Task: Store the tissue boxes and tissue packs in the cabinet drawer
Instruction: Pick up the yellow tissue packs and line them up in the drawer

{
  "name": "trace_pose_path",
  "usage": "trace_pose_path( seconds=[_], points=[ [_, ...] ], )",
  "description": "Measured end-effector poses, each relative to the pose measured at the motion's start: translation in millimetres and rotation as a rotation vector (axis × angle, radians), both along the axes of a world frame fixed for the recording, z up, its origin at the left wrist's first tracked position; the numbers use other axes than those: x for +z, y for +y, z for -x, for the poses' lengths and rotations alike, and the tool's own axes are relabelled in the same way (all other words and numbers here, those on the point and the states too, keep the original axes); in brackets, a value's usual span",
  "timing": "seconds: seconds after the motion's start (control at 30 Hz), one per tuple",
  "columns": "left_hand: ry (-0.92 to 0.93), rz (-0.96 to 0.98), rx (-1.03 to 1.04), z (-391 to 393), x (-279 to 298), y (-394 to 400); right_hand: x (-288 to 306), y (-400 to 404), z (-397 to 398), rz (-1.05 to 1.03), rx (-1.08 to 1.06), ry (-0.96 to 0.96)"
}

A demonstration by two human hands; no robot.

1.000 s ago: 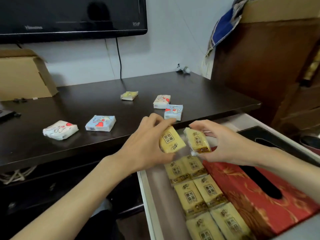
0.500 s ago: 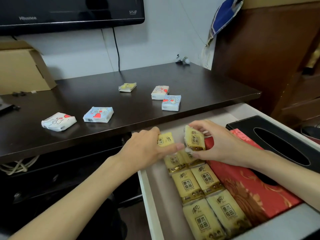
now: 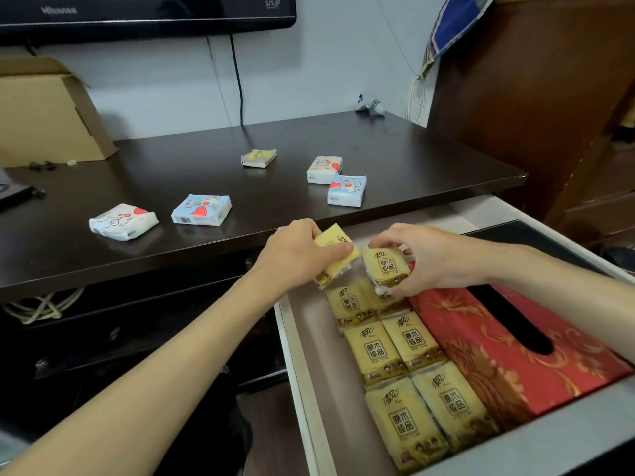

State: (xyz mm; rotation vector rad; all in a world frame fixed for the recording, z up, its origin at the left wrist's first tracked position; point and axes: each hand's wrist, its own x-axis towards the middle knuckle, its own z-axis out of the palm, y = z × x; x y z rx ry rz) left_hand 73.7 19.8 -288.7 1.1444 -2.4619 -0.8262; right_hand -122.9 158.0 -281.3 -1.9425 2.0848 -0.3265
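The white drawer (image 3: 302, 369) is pulled out at lower right. Inside lie two rows of yellow tissue packs (image 3: 395, 352), a red patterned tissue box (image 3: 488, 341) and a black tissue box (image 3: 536, 235) behind it. My left hand (image 3: 292, 259) grips a yellow tissue pack (image 3: 338, 257), tilted, at the far end of the left row. My right hand (image 3: 436, 259) pinches another yellow pack (image 3: 385, 267) over the far end of the right row. Several small white and blue packs lie on the dark cabinet top (image 3: 412, 156), among them one (image 3: 123, 221) at the left and one (image 3: 347, 190) near the front edge.
A cardboard box (image 3: 44, 111) stands at the back left of the cabinet top. A TV (image 3: 144, 8) hangs on the wall with its cable running down. A brown wooden cabinet (image 3: 536, 97) rises at the right. Coiled cord (image 3: 41, 307) lies under the top at the left.
Both hands have come down from above the drawer to the far end of the yellow rows, each still holding its pack. The view has tilted downward.
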Motion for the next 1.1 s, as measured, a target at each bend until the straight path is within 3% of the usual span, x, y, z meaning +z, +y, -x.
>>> trace_pose_path(
  seconds=[0.13, 0.23, 0.37, 0.47, 0.67, 0.8, 0.87, 1.0, 1.1],
  points=[
    [0.0, -0.014, -0.049, 3, -7, 2, 2, -8, -2, -0.076, 0.029, 0.058],
    [-0.034, -0.012, -0.086, 7, -14, 4, 0, -8, -1, -0.116, 0.023, -0.023],
    [-0.008, -0.2, -0.061, 15, -22, 6, -5, -5, 1, -0.143, 0.009, -0.103],
    [-0.031, -0.155, -0.065, 23, -28, 10, -5, -5, 0, -0.156, 0.008, -0.093],
    [-0.075, -0.186, -0.083, 29, -24, 14, -14, -4, 0, -0.158, 0.024, 0.16],
    [-0.054, -0.216, -0.125, 23, -25, 16, -23, -2, 2, -0.095, 0.007, 0.168],
    [-0.066, -0.167, -0.123, 22, -30, 17, -25, -2, 4, -0.084, -0.003, 0.164],
    [-0.161, 0.151, -0.164, 19, -39, 19, -26, -3, 2, -0.074, -0.017, 0.194],
    [-0.195, 0.273, -0.17, 17, -43, 18, -26, -5, 1, -0.108, -0.031, 0.226]
  ],
)
